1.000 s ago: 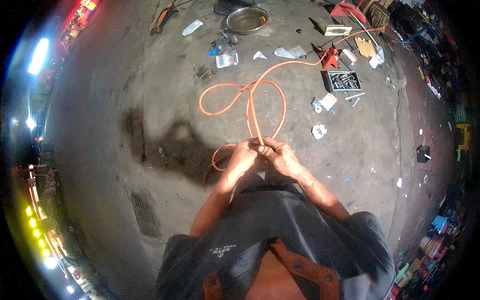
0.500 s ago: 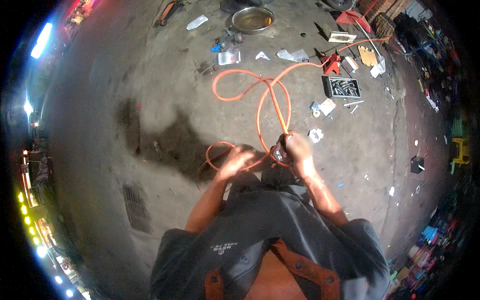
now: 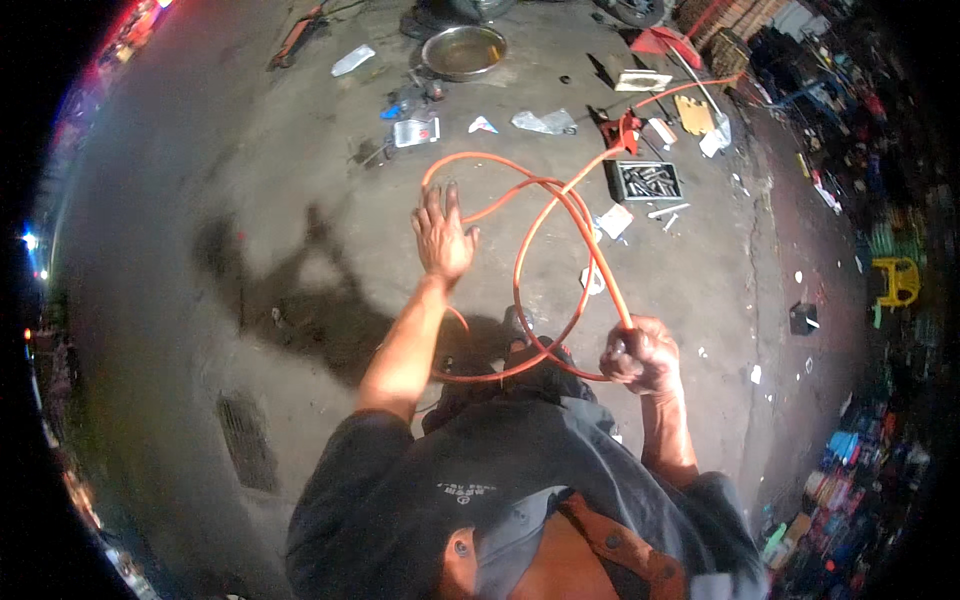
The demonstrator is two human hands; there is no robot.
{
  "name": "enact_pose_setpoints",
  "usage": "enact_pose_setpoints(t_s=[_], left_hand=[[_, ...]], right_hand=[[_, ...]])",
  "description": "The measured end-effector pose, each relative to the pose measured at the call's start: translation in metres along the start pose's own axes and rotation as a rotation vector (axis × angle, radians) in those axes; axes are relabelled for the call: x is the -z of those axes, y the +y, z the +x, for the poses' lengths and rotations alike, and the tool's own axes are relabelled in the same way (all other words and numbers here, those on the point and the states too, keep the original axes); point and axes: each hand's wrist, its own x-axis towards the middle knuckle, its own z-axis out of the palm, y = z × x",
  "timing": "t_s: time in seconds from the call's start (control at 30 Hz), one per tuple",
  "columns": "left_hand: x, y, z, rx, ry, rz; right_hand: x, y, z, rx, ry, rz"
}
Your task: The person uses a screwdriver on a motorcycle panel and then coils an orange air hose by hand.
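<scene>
An orange hose (image 3: 609, 274) hangs in wide, crossing loops in front of me, and its far end runs off to the back right. My right hand (image 3: 642, 357) is closed in a fist around the hose, close to my body on the right. My left hand (image 3: 443, 236) reaches forward with fingers stretched out, beside the left bend of a loop. Whether its fingertips touch the hose I cannot tell. The lower part of the loops passes in front of my legs and shoes.
A metal basin (image 3: 464, 52) stands at the far side. Back right are a red jack stand (image 3: 621, 132), a tray of metal parts (image 3: 648, 182) and a tan mat piece (image 3: 694, 115). A black box (image 3: 803, 319) and a yellow stool (image 3: 895, 282) lie further right. A floor grate (image 3: 246, 440) is at left.
My left hand has moved forward, and its fingers now extend. My right hand has shifted right and nearer my body with the hose, widening the loops. The view has shifted slightly.
</scene>
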Motion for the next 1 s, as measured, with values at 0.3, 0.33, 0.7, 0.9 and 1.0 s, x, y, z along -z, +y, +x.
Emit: enact_pose_setpoints(t_s=[0.3,0.33,0.7,0.9,1.0], left_hand=[[0.004,-0.014,0.045,-0.483,-0.171,0.059],[0.025,-0.008,0.052,-0.576,-0.170,0.088],[0.143,0.073,0.096,-0.457,-0.560,-0.475],[0.145,0.050,0.123,0.467,-0.629,-1.211],[0.148,0.046,0.116,0.614,-0.689,-1.402]], right_hand=[[0.072,-0.071,-0.049,0.414,0.442,-0.444],[0.090,-0.080,-0.055,0.444,0.497,-0.542],[0.165,-0.012,0.009,0.580,1.023,-0.709],[0.130,0.007,0.013,0.477,1.145,-0.978],[0.138,0.022,0.017,0.486,1.335,-1.270]])
